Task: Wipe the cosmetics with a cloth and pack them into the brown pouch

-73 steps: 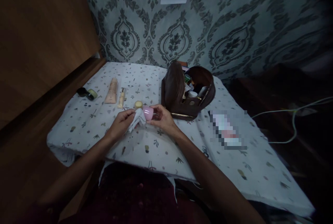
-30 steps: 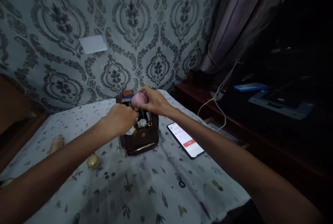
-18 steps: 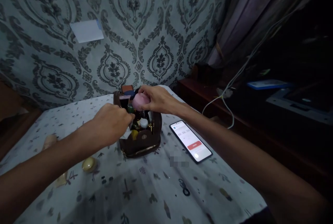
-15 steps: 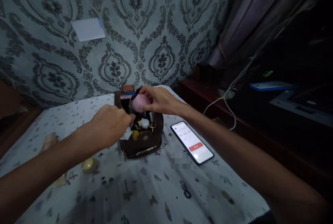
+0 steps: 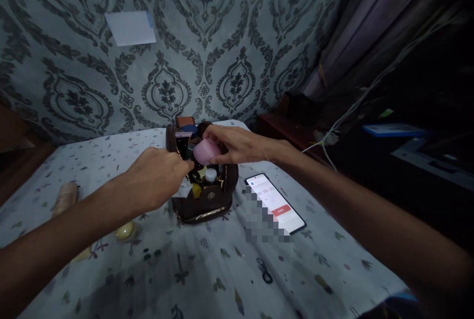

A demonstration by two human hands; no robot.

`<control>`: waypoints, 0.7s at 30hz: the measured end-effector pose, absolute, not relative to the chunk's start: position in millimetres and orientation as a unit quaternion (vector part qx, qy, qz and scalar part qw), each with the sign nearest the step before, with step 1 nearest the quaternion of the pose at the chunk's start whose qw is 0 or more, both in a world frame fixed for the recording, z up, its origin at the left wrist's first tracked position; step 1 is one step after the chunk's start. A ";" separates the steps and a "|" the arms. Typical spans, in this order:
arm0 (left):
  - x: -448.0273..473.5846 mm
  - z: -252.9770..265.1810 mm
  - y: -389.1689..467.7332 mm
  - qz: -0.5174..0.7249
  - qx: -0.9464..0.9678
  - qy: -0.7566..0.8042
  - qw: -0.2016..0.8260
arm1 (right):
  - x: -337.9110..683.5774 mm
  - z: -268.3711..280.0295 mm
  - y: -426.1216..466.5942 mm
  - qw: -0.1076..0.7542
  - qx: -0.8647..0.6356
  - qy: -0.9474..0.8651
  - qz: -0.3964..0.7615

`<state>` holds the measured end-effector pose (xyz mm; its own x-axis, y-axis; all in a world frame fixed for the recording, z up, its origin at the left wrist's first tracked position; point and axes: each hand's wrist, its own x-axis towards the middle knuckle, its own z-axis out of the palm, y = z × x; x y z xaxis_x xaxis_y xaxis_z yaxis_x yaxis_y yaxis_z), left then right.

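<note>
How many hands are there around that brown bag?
2: the left hand at the left side of the brown bag, and the right hand holding a rounded pink item at the opening.

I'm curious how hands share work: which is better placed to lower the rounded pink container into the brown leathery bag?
The right hand, probably: it holds the pink container over the open brown bag. The left hand, by the bag's edge, seems to hold white cloth.

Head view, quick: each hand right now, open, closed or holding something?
Left hand: closed, apparently on a white cloth, at the brown bag.
Right hand: holding a pink container at the bag's open top.
</note>
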<state>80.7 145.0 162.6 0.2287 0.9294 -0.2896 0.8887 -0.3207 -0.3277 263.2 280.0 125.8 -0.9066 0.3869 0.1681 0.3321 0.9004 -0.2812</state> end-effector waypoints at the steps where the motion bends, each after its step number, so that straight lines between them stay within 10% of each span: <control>1: 79.8 161.9 145.2 0.210 -0.784 -0.582 0.045 | 263.0 126.6 280.4 0.111 -0.190 -0.967 0.131; 21: 71.2 167.3 174.1 0.191 -0.793 -0.569 0.104 | 259.5 109.4 291.6 0.328 -0.250 -0.870 0.271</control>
